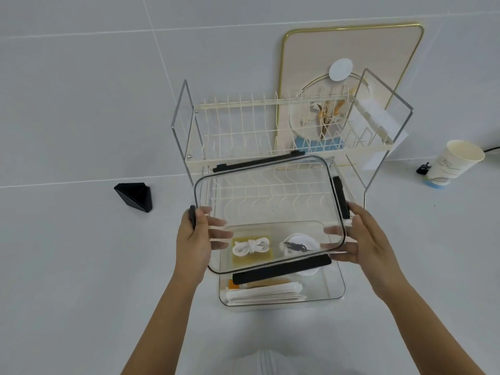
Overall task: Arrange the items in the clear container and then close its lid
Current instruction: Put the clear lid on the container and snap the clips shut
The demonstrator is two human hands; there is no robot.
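The clear lid (270, 196), with black latch flaps along its edges, hangs tilted in the air above the clear container (336, 289). My left hand (193, 239) grips the lid's left edge and my right hand (362, 239) grips its right edge. Through the lid I see a coiled white cord (251, 246) on a yellow pad and a round white dish (299, 243) with a small black object. In the container's near part lie folded white sheets (266, 292) and an orange-capped item (234, 284).
A cream wire dish rack (270, 125) with chrome side frames stands right behind the container. A gold-rimmed board (351, 50) leans on the wall. A black wedge-shaped object (135, 196) sits at left, a paper cup (451, 163) and a small black clip (423, 168) at right.
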